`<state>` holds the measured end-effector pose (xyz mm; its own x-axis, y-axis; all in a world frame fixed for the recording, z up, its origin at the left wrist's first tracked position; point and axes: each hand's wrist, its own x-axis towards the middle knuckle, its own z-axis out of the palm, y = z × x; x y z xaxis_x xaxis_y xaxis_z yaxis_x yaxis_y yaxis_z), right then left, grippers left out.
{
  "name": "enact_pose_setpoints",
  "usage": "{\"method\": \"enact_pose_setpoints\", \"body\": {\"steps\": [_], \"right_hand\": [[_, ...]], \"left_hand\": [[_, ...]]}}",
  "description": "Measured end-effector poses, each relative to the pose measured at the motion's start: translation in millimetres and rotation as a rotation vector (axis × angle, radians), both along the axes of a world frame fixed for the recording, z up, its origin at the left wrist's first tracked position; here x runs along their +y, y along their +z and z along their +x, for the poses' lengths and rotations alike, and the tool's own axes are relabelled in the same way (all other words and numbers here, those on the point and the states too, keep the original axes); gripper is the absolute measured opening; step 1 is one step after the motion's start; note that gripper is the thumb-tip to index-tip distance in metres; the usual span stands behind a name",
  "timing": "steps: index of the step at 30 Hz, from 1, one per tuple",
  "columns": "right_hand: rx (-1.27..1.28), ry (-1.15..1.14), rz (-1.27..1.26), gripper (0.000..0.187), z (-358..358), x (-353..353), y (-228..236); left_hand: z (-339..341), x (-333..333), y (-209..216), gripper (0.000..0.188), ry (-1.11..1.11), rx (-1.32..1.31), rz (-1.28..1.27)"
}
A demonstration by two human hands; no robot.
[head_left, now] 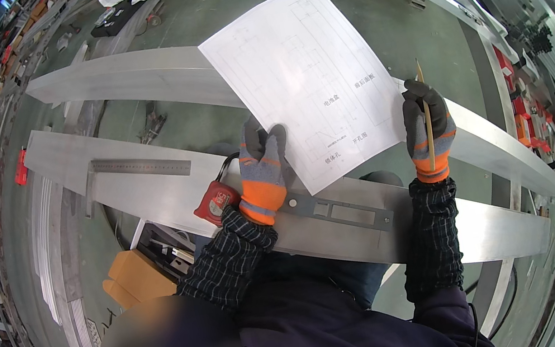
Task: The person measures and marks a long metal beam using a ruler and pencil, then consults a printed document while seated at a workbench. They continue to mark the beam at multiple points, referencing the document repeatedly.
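Observation:
A white sheet of paper with line drawings (pixel 299 83) is held up in front of me, tilted, over two long metal profiles. Its lower left edge is pinched by my left hand (pixel 262 168), in a grey and orange glove. At the sheet's right edge, my gloved right hand (pixel 428 124) grips the paper and also carries a thin yellow pencil (pixel 426 113), point upward. Beside my left wrist lies a red tape measure (pixel 217 202) on the nearer metal profile (pixel 474 226). A steel square (pixel 139 168) rests farther left on that profile. A flat grey slotted template (pixel 342 213) lies below the sheet.
The farther metal profile (pixel 131 73) runs behind the paper. An open cardboard box (pixel 136 279) and a dark case of tools (pixel 167 253) are at lower left. A black case (pixel 115 19) lies at the far left; metal racks and bars line the right side.

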<state>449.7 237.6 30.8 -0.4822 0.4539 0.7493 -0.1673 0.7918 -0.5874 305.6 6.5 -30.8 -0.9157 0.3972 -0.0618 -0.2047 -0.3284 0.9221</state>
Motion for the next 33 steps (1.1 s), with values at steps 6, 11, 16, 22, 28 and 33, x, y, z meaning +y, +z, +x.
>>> {"method": "enact_pose_setpoints", "body": {"steps": [6, 11, 16, 22, 28, 33], "right_hand": [[-0.059, -0.027, -0.040, 0.022, 2, -3, 2], [-0.062, -0.041, -0.061, 0.021, 3, -4, 2], [-0.060, -0.055, -0.062, 0.020, 2, -4, 2], [-0.052, -0.051, -0.034, 0.020, 1, -2, 0], [-0.067, -0.058, -0.051, 0.020, 2, -2, 0], [-0.068, -0.032, -0.092, 0.020, 3, -4, 2]], "left_hand": [[-2, -1, -3, 0.035, -0.021, 0.037, 0.024], [0, -1, -3, 0.035, -0.009, 0.043, 0.032], [-3, -4, 1, 0.038, -0.065, 0.094, -0.047], [0, -5, 9, 0.040, -0.061, 0.115, -0.078], [1, -2, 9, 0.033, -0.005, 0.150, -0.070], [0, -4, 11, 0.036, -0.053, 0.116, -0.069]]}}
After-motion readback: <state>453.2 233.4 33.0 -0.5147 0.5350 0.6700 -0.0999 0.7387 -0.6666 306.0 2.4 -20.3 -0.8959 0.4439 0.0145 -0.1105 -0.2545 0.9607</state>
